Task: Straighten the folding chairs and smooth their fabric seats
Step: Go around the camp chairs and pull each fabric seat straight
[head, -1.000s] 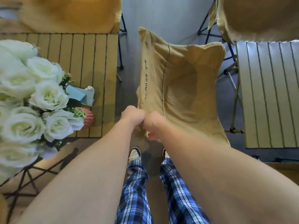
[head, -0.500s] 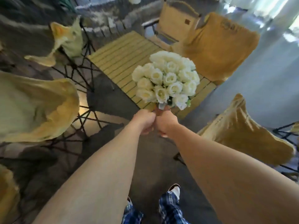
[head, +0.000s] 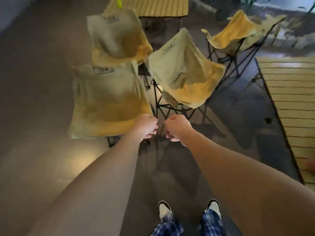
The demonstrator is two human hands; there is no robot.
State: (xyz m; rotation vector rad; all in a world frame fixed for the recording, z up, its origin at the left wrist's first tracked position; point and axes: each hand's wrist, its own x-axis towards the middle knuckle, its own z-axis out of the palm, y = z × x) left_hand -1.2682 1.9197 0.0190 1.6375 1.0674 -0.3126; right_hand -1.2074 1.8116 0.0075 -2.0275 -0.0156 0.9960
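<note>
Fingers of my left hand [head: 147,125] and right hand [head: 176,128] curl into loose fists holding nothing, held out apart above the floor [head: 34,159], the left just beside the front corner of the nearest folding chair [head: 105,99], three more chairs standing behind it.

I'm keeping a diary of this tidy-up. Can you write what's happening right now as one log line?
left hand: curled, empty | right hand: curled, empty | nearest chair: beside left hand, not gripped | middle chair: seat rumpled
</note>
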